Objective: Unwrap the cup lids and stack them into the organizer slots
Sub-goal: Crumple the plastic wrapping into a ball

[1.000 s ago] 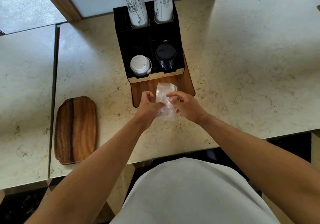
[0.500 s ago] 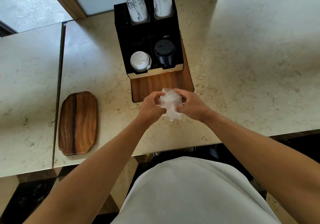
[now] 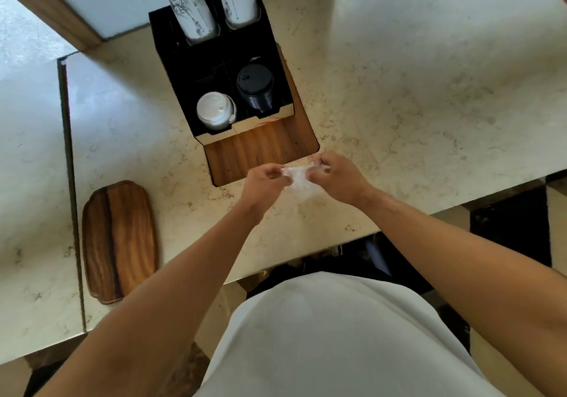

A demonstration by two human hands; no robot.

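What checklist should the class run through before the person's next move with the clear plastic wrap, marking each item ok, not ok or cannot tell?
1. Both hands hold the wrap: left hand and right hand pinch the clear plastic wrap: ok.
2. Wrap is empty of lids: cannot tell.
3. White lids sit in the organizer front left slot: ok.
4. Black lids sit in the front right slot: ok.
5. A place to discard the wrap is in view: not ok.
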